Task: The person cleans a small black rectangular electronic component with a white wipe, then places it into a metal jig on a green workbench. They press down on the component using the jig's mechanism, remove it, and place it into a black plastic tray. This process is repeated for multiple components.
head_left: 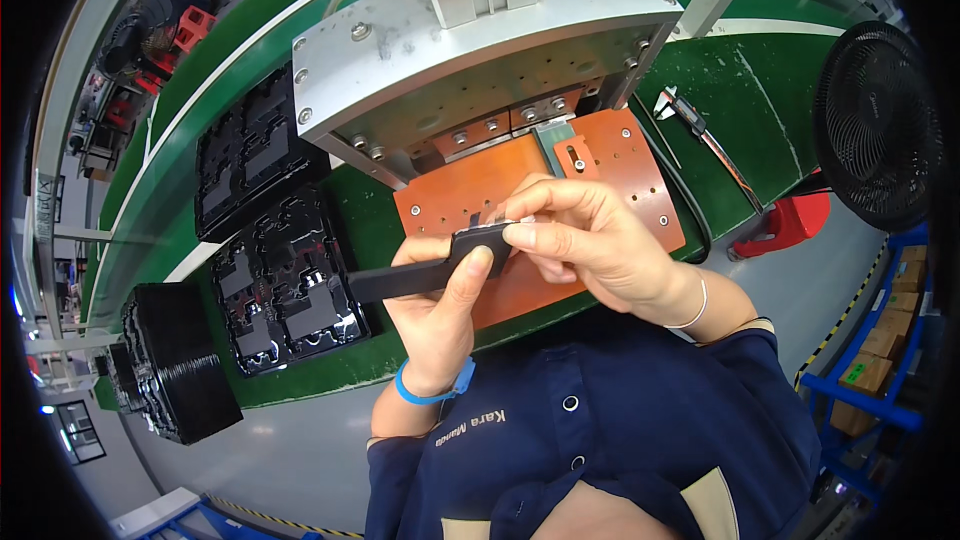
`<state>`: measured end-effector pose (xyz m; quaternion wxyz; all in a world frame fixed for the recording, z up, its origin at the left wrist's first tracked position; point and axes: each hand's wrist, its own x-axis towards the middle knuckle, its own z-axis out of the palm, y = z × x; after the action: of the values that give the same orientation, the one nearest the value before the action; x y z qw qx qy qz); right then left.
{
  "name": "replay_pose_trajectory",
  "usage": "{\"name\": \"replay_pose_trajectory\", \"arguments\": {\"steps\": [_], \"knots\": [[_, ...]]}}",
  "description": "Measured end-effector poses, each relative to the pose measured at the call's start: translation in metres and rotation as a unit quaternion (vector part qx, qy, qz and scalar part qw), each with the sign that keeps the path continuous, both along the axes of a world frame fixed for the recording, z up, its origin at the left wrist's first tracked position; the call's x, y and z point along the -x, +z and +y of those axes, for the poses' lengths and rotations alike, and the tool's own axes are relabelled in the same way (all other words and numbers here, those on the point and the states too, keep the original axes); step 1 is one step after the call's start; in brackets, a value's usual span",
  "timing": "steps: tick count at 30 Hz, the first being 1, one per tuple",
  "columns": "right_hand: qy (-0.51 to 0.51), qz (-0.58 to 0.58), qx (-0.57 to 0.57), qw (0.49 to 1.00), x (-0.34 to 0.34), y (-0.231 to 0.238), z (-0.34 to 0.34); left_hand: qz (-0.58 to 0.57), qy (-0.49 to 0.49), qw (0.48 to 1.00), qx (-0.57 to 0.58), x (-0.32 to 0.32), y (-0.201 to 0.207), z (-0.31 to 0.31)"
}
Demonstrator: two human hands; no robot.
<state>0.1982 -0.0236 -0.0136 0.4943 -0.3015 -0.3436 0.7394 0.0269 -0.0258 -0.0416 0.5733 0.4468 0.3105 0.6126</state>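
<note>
- The black part is held up near the orange plate of the metal press, its long axis slanting from lower left to upper right.
- Its broader end is gripped by the fingers of the left hand, thumb on top; its strip projects leftward, away from the right hand.
- The right fingers are pinched together at the broader end's right edge; whether the part itself is gripped there cannot be told.
</note>
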Motion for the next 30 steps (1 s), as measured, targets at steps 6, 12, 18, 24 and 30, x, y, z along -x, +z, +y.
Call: {"name": "replay_pose_trajectory", "arguments": {"steps": [6,12,18,24,30], "knots": [[-0.003,0.091,0.044,0.995,0.015,-0.008,-0.009,0.016,0.043,0.995,-0.085,-0.007,-0.004,-0.003],[-0.012,0.104,0.087,0.991,0.023,-0.005,-0.012,0.026,0.066,0.992,-0.109,-0.008,-0.005,-0.005],[-0.027,0.098,0.069,0.992,0.024,-0.006,-0.013,0.052,0.088,0.989,-0.11,-0.008,-0.005,-0.007],[-0.041,0.089,0.033,0.995,0.026,-0.009,-0.011,0.062,0.095,0.988,-0.103,-0.008,-0.006,-0.007],[-0.023,0.105,0.079,0.991,0.024,-0.007,-0.011,0.093,0.08,0.991,-0.052,-0.005,-0.001,-0.007]]}}
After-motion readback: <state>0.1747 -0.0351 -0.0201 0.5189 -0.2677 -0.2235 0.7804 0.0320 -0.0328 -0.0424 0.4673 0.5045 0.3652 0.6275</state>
